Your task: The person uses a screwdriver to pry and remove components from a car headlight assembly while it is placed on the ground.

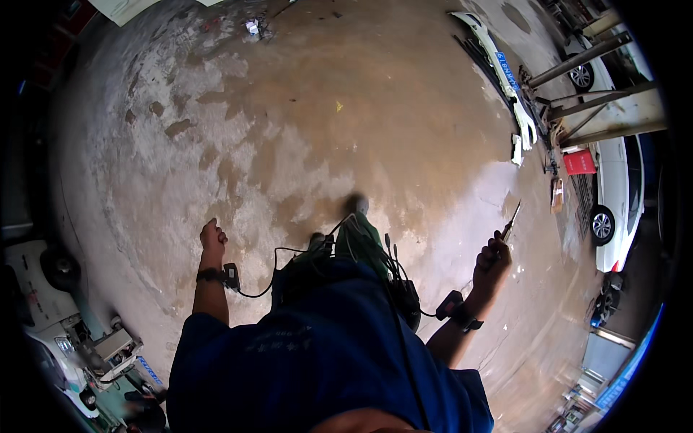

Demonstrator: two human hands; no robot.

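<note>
My right hand (493, 261) is closed around a slim screwdriver-like tool (512, 219). Its thin dark shaft points up and away from my fist, and the handle is mostly hidden in my fingers. Out to the left, my left hand (213, 237) hangs with its fingers curled in, and nothing shows in it. Each wrist wears a dark band with a small black box, the left one (230, 277) and the right one (450, 306), wired toward my waist. Both hands are in the air over the floor, apart from other objects.
A stained concrete floor (289, 159) spreads ahead. To the right lie a white bumper (498, 68) with a blue plate, a red box (580, 162) and lift posts (613, 115) beside a white car (619, 195). Another white vehicle (47, 289) stands at left. Small litter (252, 27) lies far ahead.
</note>
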